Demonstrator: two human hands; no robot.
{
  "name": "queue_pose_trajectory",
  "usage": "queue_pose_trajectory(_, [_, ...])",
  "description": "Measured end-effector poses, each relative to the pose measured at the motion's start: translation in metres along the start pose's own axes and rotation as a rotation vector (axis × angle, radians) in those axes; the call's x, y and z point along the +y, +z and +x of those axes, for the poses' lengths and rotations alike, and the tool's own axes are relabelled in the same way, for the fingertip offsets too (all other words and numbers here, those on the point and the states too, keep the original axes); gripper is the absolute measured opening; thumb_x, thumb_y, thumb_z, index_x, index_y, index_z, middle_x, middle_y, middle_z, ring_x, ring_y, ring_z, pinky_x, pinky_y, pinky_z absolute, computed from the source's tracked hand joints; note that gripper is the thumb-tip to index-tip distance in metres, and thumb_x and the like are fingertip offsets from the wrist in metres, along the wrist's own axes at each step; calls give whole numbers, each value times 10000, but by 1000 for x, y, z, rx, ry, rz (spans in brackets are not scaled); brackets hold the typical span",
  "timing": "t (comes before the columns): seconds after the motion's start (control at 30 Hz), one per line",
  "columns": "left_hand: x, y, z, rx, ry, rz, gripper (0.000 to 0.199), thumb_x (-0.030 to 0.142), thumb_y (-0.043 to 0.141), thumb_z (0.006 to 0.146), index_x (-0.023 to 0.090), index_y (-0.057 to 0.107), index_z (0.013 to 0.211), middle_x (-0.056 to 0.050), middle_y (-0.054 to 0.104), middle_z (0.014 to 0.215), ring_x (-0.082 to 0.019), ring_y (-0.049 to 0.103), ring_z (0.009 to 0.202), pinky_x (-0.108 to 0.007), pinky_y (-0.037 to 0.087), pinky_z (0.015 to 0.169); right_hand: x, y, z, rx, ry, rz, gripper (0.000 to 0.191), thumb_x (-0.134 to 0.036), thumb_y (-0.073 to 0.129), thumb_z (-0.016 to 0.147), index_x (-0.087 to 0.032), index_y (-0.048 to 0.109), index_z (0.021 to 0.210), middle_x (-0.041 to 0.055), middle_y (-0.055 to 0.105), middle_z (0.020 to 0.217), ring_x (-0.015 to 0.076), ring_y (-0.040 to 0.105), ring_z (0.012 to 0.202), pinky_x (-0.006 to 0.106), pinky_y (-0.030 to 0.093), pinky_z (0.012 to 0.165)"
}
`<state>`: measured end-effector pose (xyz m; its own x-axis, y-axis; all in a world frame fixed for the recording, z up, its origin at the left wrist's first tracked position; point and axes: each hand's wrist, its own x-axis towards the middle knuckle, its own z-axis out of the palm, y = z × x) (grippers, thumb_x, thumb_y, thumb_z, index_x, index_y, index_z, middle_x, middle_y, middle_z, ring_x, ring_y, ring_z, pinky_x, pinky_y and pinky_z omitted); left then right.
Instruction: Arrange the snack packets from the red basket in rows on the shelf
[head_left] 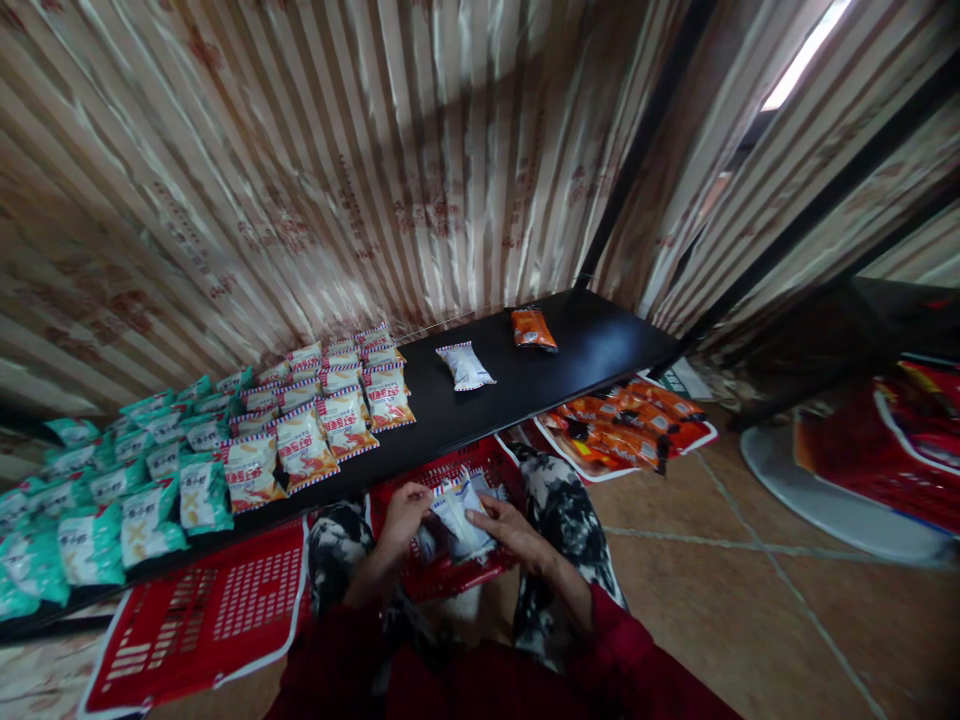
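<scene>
A white snack bag [460, 512] with a striped edge is held over a red basket [450, 583] between my knees. My left hand [405, 517] pinches the bag near its upper left corner. On the other side, my right hand [512, 528] grips it with the thumb lying on the front. Other bags lie in the basket below, partly hidden by my hands. Ahead on the black shelf [480, 410], a single white bag [465, 366] lies flat, with an orange bag [533, 328] farther back to the right.
Rows of white-and-orange snack bags [304, 443] and teal snack bags [150, 520] fill the shelf's left part. A red basket [217, 610] stands below left; another basket with orange packets [622, 425] is at right. A corrugated curtain [375, 180] hangs behind the shelf.
</scene>
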<state>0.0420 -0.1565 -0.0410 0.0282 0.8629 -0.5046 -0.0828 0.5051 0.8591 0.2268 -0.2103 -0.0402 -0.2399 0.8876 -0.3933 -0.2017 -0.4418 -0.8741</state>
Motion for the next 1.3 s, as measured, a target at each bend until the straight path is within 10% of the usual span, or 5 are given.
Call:
queue_pose_trajectory(0.6, [3, 13, -13, 291, -29, -172, 126, 85, 580, 760, 151, 514, 675, 9, 580, 636, -101, 595, 583, -275, 537, 613, 29, 7, -3, 374, 26, 359, 411, -407, 784, 566, -203, 610, 877, 37, 673, 939, 187, 643, 888, 310, 516, 838])
queue_pose_trajectory(1.3, [0, 14, -19, 331, -2, -179, 172, 122, 628, 719, 182, 484, 649, 13, 571, 654, -126, 614, 651, -290, 533, 661, 54, 13, 5, 380, 50, 335, 329, -417, 761, 546, -212, 623, 763, -1, 646, 663, 128, 578, 558, 271, 490, 600])
